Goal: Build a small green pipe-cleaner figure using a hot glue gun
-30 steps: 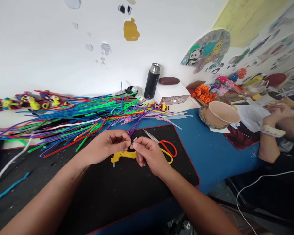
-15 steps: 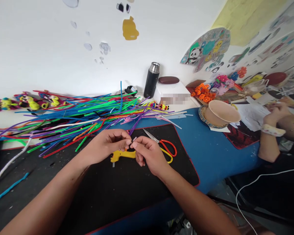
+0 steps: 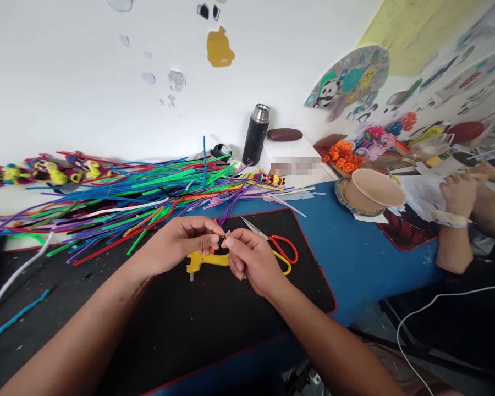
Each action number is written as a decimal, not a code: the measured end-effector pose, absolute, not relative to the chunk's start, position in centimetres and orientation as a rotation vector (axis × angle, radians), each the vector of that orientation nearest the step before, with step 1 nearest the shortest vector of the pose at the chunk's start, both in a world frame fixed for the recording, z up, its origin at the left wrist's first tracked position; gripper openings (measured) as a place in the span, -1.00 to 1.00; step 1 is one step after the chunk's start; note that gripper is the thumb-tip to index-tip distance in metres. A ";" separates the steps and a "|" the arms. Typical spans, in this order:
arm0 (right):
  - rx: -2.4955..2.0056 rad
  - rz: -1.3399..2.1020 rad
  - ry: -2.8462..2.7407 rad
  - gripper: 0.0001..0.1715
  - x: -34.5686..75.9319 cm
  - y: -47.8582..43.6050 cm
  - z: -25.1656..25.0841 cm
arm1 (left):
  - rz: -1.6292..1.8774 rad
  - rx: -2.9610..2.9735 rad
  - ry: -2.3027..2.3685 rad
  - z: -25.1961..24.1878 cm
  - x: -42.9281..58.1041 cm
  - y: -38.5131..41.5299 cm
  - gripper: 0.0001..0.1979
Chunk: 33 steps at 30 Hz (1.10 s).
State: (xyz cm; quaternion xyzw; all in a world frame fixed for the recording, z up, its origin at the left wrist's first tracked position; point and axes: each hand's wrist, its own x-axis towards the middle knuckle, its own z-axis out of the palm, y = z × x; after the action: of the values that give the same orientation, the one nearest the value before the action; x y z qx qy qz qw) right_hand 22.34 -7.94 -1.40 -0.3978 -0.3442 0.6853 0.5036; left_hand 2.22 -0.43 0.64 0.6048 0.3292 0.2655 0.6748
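My left hand [image 3: 181, 243] and my right hand [image 3: 253, 258] meet above the black mat [image 3: 181, 324], thumb and forefinger pinched on each. Between the fingertips is a small dark, curled piece [image 3: 222, 240], too small to tell its kind. Just below the hands lies a yellow glue gun [image 3: 206, 260], partly covered by my right fingers. Scissors [image 3: 284, 250] with a red and a yellow handle lie beside my right hand, blades half spread. Behind the hands is a large heap of coloured pipe cleaners [image 3: 148, 184]; purple stems [image 3: 229, 209] reach down to my fingertips.
Pipe-cleaner figures [image 3: 51, 169] lie at the back left, a twisted blue stem [image 3: 16, 319] at the front left. A black flask [image 3: 256, 135] stands by a white box [image 3: 289, 154]. A bowl [image 3: 373, 190] sits to the right, near another person's hands [image 3: 460, 192].
The dark piece shows more clearly between my fingertips, which have shifted slightly apart. The other person's hand and wrist have moved a little.
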 end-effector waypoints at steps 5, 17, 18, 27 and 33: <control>-0.900 1.713 -0.763 -0.62 22.3 -8.1 -1.1 | 0.643 1.292 0.731 0.6 2.5 -0.6 -0.70; -0.782 1.842 -0.685 -0.64 21.7 -8.2 -1.0 | 0.663 1.210 0.687 1.1 2.7 -1.0 -0.69; -0.783 1.843 -0.686 -0.64 21.7 -8.2 -1.0 | 0.660 1.216 0.684 1.1 2.7 -1.0 -0.69; -0.797 1.830 -0.677 -0.64 21.7 -8.2 -1.1 | 0.648 1.237 0.642 0.9 2.4 -1.0 -0.72; -0.808 1.821 -0.674 -0.62 21.6 -8.3 -1.0 | 0.645 1.222 0.660 1.0 2.6 -1.2 -0.72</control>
State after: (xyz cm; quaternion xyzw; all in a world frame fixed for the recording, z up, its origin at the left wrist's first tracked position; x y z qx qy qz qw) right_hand 21.63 -8.30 -1.01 -0.3336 -0.2781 0.7517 0.4963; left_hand 2.57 -1.15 1.04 0.5531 0.2986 0.2918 0.7209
